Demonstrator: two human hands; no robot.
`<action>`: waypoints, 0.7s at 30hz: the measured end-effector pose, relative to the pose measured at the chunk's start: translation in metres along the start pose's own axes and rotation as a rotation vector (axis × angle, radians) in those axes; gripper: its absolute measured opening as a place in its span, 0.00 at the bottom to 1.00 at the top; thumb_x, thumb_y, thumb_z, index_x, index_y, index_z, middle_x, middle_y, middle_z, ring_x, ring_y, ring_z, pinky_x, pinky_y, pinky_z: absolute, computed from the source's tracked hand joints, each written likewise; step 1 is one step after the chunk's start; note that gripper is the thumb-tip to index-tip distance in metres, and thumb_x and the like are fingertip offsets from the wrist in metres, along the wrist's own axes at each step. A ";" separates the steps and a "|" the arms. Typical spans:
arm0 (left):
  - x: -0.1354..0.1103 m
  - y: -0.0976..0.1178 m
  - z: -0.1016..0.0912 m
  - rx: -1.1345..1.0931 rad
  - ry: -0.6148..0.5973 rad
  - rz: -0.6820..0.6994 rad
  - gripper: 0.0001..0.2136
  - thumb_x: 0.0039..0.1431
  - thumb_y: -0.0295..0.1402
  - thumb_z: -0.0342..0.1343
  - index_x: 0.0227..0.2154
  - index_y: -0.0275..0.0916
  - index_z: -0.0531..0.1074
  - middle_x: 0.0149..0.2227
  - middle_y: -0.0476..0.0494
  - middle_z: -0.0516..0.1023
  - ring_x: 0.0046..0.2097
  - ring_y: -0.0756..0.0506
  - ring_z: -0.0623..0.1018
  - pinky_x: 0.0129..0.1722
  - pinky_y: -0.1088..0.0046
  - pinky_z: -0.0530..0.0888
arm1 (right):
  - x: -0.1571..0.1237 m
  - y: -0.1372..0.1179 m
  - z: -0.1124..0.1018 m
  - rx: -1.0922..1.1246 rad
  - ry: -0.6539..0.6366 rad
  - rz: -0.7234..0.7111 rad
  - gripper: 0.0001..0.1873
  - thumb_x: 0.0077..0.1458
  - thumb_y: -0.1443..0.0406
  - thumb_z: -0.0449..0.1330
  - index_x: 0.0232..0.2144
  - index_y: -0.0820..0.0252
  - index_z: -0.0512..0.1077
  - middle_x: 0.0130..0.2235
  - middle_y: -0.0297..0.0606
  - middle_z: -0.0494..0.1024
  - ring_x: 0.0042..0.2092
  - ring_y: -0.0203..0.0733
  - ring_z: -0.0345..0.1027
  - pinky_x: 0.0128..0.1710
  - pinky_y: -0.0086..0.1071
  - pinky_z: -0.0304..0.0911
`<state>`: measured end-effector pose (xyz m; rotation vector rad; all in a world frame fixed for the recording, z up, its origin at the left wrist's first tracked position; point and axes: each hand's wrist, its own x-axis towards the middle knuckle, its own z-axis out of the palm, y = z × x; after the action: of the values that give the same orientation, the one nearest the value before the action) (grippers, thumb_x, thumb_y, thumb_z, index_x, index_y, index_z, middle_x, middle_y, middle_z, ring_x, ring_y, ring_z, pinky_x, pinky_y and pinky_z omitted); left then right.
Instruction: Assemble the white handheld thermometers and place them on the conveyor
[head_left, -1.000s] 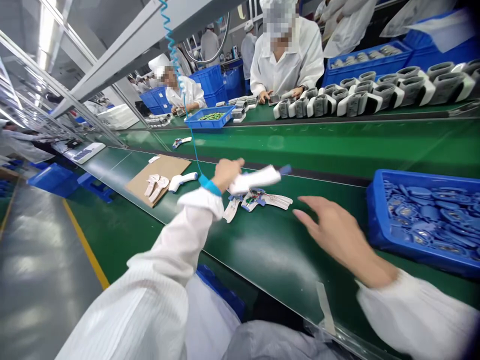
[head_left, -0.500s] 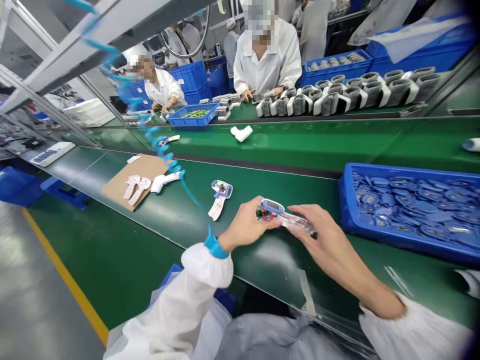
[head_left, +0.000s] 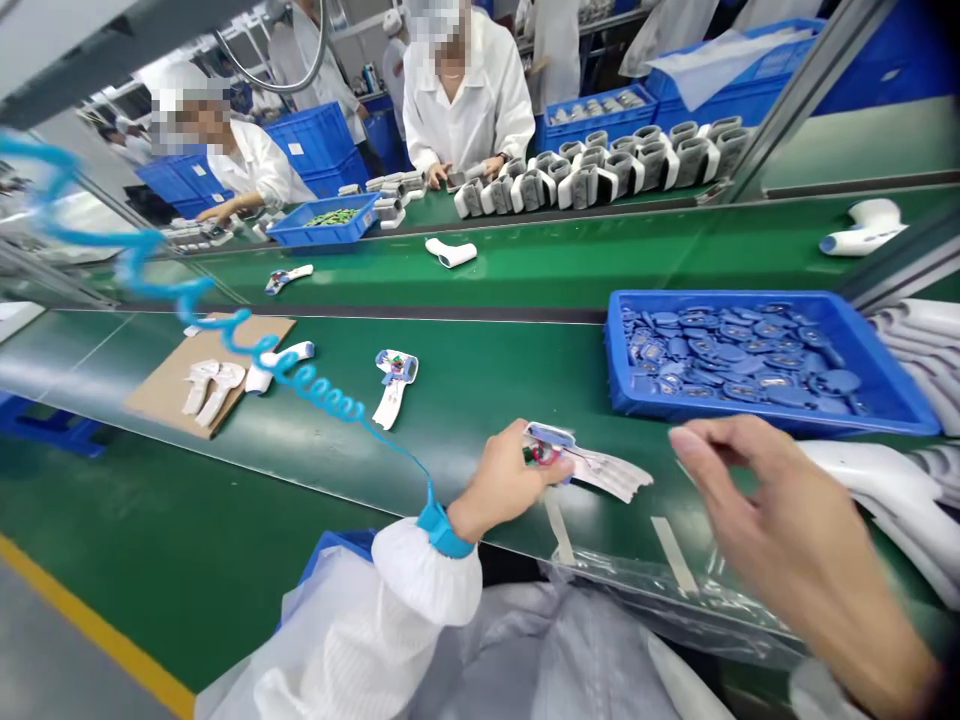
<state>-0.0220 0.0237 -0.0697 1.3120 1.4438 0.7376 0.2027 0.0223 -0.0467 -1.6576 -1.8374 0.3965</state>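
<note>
My left hand [head_left: 510, 475], wearing a blue wrist strap [head_left: 444, 528], grips an open thermometer-gun half shell [head_left: 611, 473] by its head end. A blue display part, a green board and red wires show in the head; the white handle points right. My right hand [head_left: 780, 540] is apart from it, over the bench's right side, beside white curved shells [head_left: 870, 470]. Its thumb and fingers are curved with a gap between them, and nothing shows in them. On the bench ahead of my left hand lies another opened half shell [head_left: 394, 400] with parts inside.
A blue bin [head_left: 622, 385] of blue oval parts stands beyond my right hand. White shells lie on cardboard [head_left: 161, 395] at left. A coiled blue cord [head_left: 300, 385] runs to my wrist. Across the green conveyor [head_left: 540, 265], two co-workers [head_left: 469, 95] in white work.
My right hand has let go of the half shell's handle and moved right. The left hand still holds it. The view has swung right, bringing the white shells at right into sight.
</note>
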 end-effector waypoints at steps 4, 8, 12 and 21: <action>0.004 -0.011 0.001 -0.404 -0.107 -0.085 0.22 0.58 0.47 0.66 0.45 0.35 0.69 0.34 0.44 0.76 0.31 0.49 0.73 0.33 0.72 0.71 | -0.024 0.059 0.001 -0.256 -0.014 0.051 0.29 0.64 0.42 0.43 0.27 0.52 0.70 0.31 0.47 0.76 0.32 0.54 0.68 0.29 0.44 0.52; 0.005 -0.010 0.002 -0.465 -0.199 -0.036 0.23 0.59 0.49 0.64 0.44 0.33 0.72 0.35 0.41 0.76 0.31 0.49 0.73 0.32 0.72 0.71 | -0.028 0.058 -0.005 -0.121 0.022 0.047 0.24 0.65 0.44 0.50 0.37 0.52 0.76 0.41 0.45 0.79 0.37 0.53 0.71 0.37 0.47 0.63; 0.000 0.000 0.007 -0.251 -0.174 0.103 0.14 0.63 0.40 0.62 0.45 0.36 0.73 0.41 0.42 0.76 0.39 0.47 0.75 0.41 0.70 0.74 | -0.001 0.018 0.002 0.160 -0.082 0.009 0.20 0.65 0.48 0.55 0.41 0.53 0.79 0.45 0.39 0.81 0.42 0.47 0.75 0.42 0.40 0.67; -0.010 0.007 0.014 0.286 -0.027 0.306 0.07 0.69 0.31 0.53 0.47 0.40 0.68 0.43 0.44 0.78 0.44 0.43 0.76 0.46 0.66 0.71 | 0.015 -0.042 -0.008 -0.176 0.095 -0.278 0.33 0.73 0.50 0.40 0.27 0.54 0.76 0.29 0.38 0.78 0.34 0.46 0.69 0.37 0.41 0.53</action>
<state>-0.0073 0.0130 -0.0645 1.7845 1.3777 0.7237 0.1744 0.0283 -0.0116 -1.4742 -2.0417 0.0381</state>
